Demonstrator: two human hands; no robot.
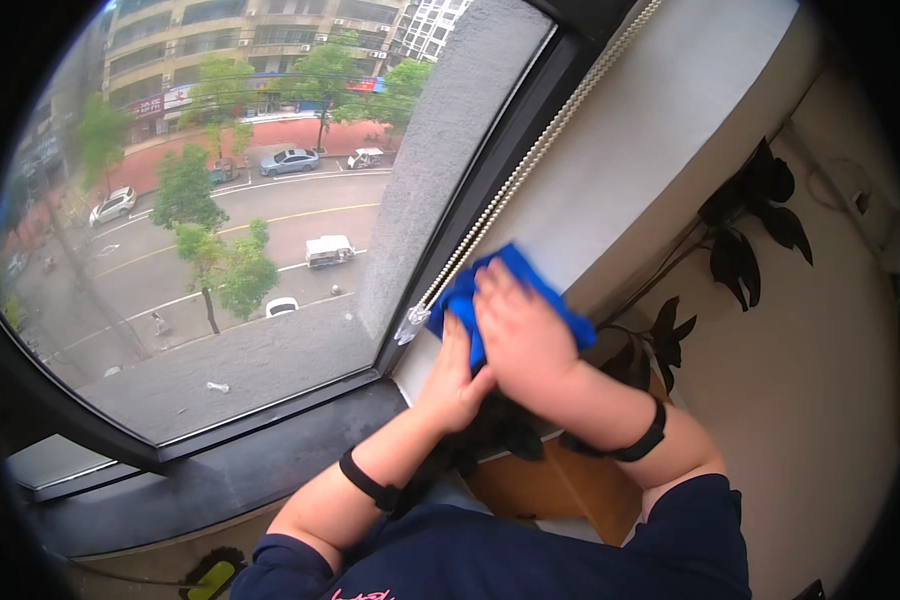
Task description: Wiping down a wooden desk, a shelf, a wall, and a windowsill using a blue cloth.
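A folded blue cloth [521,274] lies against the white window reveal [607,142], beside the dark window frame. My right hand [521,326] is spread over it, fingers pointing up and palm pressing it to the wall. Lower and to the left, my left hand [454,379] holds the cloth's near edge, its fingers partly on the blue fabric. Close to the left fingertips hangs a clear plastic holder [411,324] at the lower end of the beaded blind chain [495,206].
A large glass pane [270,262] on the left looks down on a street. Below it runs a dark sill [255,450]. Dark-leaved plant stems [735,262] stand to the right, near a wooden surface [562,487]. A green-and-black brush head [214,577] is at bottom left.
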